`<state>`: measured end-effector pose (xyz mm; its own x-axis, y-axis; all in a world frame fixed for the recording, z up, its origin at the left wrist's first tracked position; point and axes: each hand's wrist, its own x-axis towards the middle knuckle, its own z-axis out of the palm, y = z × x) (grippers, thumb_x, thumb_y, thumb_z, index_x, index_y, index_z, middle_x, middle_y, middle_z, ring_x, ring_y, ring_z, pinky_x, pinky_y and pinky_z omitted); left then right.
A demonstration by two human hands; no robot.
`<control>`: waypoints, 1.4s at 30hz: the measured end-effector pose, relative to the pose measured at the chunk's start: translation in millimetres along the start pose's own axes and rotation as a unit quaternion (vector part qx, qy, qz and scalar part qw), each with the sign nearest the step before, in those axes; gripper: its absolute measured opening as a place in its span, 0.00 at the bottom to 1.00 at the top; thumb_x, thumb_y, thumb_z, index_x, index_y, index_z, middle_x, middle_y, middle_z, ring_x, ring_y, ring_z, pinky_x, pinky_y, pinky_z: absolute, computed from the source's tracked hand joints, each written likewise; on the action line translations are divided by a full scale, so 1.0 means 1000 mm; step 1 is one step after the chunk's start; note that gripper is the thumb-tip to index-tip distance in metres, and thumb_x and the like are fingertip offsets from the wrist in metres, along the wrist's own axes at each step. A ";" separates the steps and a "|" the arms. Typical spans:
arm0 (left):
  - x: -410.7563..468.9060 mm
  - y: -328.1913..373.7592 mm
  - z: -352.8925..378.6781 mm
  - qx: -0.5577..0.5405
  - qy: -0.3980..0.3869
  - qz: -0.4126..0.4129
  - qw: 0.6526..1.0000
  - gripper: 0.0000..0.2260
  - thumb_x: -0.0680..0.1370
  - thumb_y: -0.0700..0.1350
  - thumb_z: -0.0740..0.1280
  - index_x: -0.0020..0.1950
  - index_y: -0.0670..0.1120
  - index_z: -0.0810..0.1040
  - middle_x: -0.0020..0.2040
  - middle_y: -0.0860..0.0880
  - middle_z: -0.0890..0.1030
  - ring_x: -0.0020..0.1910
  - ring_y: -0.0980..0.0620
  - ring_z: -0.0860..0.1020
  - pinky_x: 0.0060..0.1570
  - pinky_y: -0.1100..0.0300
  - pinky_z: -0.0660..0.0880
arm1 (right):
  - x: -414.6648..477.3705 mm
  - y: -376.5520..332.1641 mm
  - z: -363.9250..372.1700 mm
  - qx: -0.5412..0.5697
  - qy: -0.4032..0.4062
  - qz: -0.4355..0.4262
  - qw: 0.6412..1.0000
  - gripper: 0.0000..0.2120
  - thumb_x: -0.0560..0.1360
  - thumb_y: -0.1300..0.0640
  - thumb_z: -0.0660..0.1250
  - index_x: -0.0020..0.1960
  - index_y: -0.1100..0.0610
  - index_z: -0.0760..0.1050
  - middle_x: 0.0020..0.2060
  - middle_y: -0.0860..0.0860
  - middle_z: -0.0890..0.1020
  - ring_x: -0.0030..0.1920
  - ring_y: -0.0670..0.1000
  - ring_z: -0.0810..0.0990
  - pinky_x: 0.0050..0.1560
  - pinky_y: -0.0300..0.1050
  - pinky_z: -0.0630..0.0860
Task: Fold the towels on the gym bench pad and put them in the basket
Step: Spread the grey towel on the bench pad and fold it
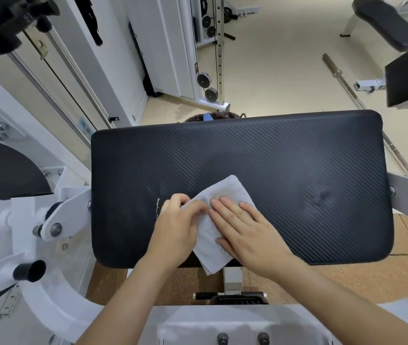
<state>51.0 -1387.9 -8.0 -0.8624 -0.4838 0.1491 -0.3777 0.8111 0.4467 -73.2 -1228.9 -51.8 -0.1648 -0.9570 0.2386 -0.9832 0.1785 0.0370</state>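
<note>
A small light grey towel (pixel 225 192), folded into a narrow shape, lies on the black gym bench pad (pixel 285 155) near its front edge, one end hanging over that edge. My left hand (pixel 175 227) pinches the towel's left edge with curled fingers. My right hand (pixel 242 227) lies flat on the towel with straight fingers, pressing it down. Behind the pad's far edge, the dark rim of a basket (pixel 213 117) shows, with something blue inside; most of it is hidden.
White machine frame and a black handle (pixel 30 270) stand close on the left. A barbell (pixel 362 105) lies on the floor at the right, beside another black pad (pixel 407 78). A cable tower (pixel 213 58) stands behind.
</note>
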 end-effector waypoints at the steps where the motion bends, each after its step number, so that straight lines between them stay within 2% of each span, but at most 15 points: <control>1: -0.002 0.000 0.000 -0.027 -0.014 -0.018 0.999 0.09 0.78 0.42 0.66 0.52 0.57 0.77 0.50 0.54 0.70 0.49 0.54 0.71 0.45 0.63 0.70 | 0.002 0.005 -0.004 -0.012 -0.013 -0.022 1.000 0.27 0.82 0.48 0.56 0.77 0.57 0.58 0.77 0.52 0.58 0.77 0.51 0.55 0.73 0.54 0.56; 3: -0.010 0.002 -0.001 -0.070 -0.036 -0.077 0.994 0.08 0.78 0.44 0.64 0.49 0.59 0.76 0.48 0.55 0.70 0.46 0.57 0.72 0.45 0.62 0.70 | 0.009 0.002 -0.015 -0.029 -0.030 -0.033 0.999 0.24 0.80 0.52 0.58 0.76 0.56 0.62 0.76 0.52 0.62 0.77 0.52 0.58 0.71 0.59 0.57; 6: -0.021 0.011 0.002 -0.029 -0.015 -0.145 0.989 0.07 0.77 0.46 0.63 0.48 0.59 0.76 0.46 0.56 0.71 0.46 0.58 0.72 0.52 0.56 0.65 | 0.013 -0.040 -0.029 -0.012 -0.026 0.065 0.997 0.22 0.76 0.53 0.57 0.67 0.59 0.73 0.70 0.56 0.72 0.72 0.56 0.68 0.65 0.64 0.61; 11: -0.023 0.019 -0.007 -0.163 -0.022 -0.219 0.962 0.07 0.77 0.45 0.65 0.49 0.58 0.79 0.49 0.56 0.73 0.46 0.59 0.76 0.43 0.67 0.71 | -0.001 -0.101 -0.009 0.045 -0.086 0.183 0.978 0.43 0.69 0.41 0.66 0.75 0.65 0.61 0.75 0.60 0.62 0.76 0.59 0.58 0.70 0.63 0.55; 14: -0.019 0.020 -0.022 -0.380 -0.047 -0.298 0.874 0.12 0.76 0.38 0.67 0.50 0.53 0.83 0.53 0.54 0.82 0.53 0.56 0.79 0.52 0.59 0.78 | 0.002 -0.100 -0.002 0.075 -0.074 0.215 0.971 0.42 0.69 0.47 0.70 0.75 0.64 0.60 0.76 0.59 0.62 0.76 0.58 0.58 0.71 0.61 0.55; 17: -0.019 0.022 -0.028 -0.484 -0.054 -0.351 0.800 0.10 0.76 0.37 0.67 0.51 0.50 0.84 0.53 0.48 0.84 0.51 0.52 0.82 0.55 0.54 0.79 | 0.002 -0.095 -0.004 0.096 -0.004 0.211 0.973 0.28 0.73 0.60 0.58 0.73 0.61 0.65 0.73 0.57 0.68 0.73 0.56 0.66 0.68 0.58 0.60; 19: -0.025 0.018 -0.027 -0.454 -0.045 -0.323 0.830 0.09 0.76 0.40 0.68 0.52 0.52 0.84 0.56 0.51 0.82 0.56 0.53 0.80 0.60 0.55 0.76 | -0.001 -0.084 -0.005 0.097 0.013 0.180 0.979 0.26 0.72 0.61 0.52 0.70 0.60 0.69 0.70 0.56 0.71 0.71 0.56 0.70 0.67 0.57 0.61; 22: -0.045 0.009 -0.025 -0.131 0.011 -0.041 0.990 0.13 0.73 0.51 0.69 0.57 0.53 0.80 0.61 0.54 0.73 0.63 0.55 0.70 0.65 0.63 0.67 | -0.007 -0.070 -0.006 0.090 0.007 0.128 0.988 0.24 0.72 0.58 0.54 0.66 0.60 0.73 0.68 0.55 0.75 0.69 0.55 0.73 0.67 0.55 0.63; 24: -0.055 0.002 -0.012 0.105 -0.021 0.158 0.982 0.26 0.72 0.56 0.64 0.66 0.45 0.75 0.67 0.48 0.72 0.68 0.50 0.68 0.69 0.53 0.66 | -0.009 -0.063 -0.009 0.097 -0.016 0.098 0.990 0.24 0.73 0.54 0.55 0.66 0.59 0.74 0.67 0.53 0.76 0.68 0.53 0.73 0.66 0.55 0.70; 25: -0.058 -0.001 -0.004 0.178 -0.045 0.197 0.963 0.29 0.73 0.56 0.60 0.70 0.43 0.71 0.70 0.46 0.71 0.70 0.47 0.68 0.69 0.48 0.66 | -0.009 -0.058 -0.011 0.105 -0.023 0.082 0.991 0.24 0.73 0.54 0.56 0.66 0.58 0.75 0.66 0.52 0.77 0.67 0.52 0.74 0.65 0.55 0.72; 29: -0.052 -0.011 0.009 0.224 -0.040 0.219 0.949 0.21 0.77 0.42 0.54 0.68 0.39 0.70 0.67 0.41 0.76 0.67 0.44 0.74 0.66 0.46 0.72 | -0.018 -0.038 -0.020 0.084 0.005 0.003 0.996 0.21 0.74 0.57 0.56 0.63 0.56 0.78 0.63 0.51 0.79 0.66 0.52 0.76 0.63 0.53 0.73; 32: -0.056 -0.006 0.015 0.237 -0.017 0.229 0.944 0.19 0.76 0.40 0.53 0.59 0.37 0.79 0.60 0.39 0.80 0.60 0.43 0.80 0.62 0.47 0.74 | -0.038 -0.027 -0.024 0.044 0.086 -0.019 0.995 0.14 0.79 0.64 0.56 0.58 0.58 0.79 0.58 0.54 0.80 0.60 0.55 0.78 0.57 0.50 0.72; 35: -0.065 0.002 0.019 0.251 -0.021 0.219 0.943 0.15 0.75 0.38 0.57 0.56 0.39 0.80 0.60 0.39 0.80 0.59 0.41 0.79 0.62 0.47 0.75 | -0.060 -0.016 -0.021 0.029 0.097 -0.039 0.994 0.19 0.84 0.60 0.49 0.55 0.58 0.80 0.54 0.55 0.81 0.58 0.55 0.80 0.55 0.50 0.75; 39: -0.058 0.001 0.008 0.143 -0.062 0.158 0.975 0.13 0.68 0.37 0.69 0.52 0.42 0.80 0.51 0.46 0.78 0.50 0.46 0.76 0.45 0.56 0.79 | -0.064 -0.006 -0.018 0.027 0.045 -0.058 0.997 0.18 0.83 0.59 0.49 0.57 0.57 0.78 0.57 0.54 0.81 0.61 0.54 0.79 0.57 0.48 0.71; 42: -0.046 -0.003 -0.013 0.043 -0.139 0.077 0.986 0.11 0.73 0.44 0.68 0.54 0.54 0.77 0.46 0.57 0.77 0.46 0.57 0.74 0.42 0.60 0.75 | -0.056 -0.003 -0.028 0.058 0.017 -0.029 0.998 0.14 0.76 0.56 0.59 0.60 0.56 0.75 0.57 0.52 0.80 0.57 0.51 0.79 0.55 0.47 0.69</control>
<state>96.6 -1372.0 -4.5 -0.9662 -0.2542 -0.0435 -0.2525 0.8981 0.3600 -58.5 -1169.6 -38.4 -0.1058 -0.9562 0.2728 -0.9939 0.0930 -0.0595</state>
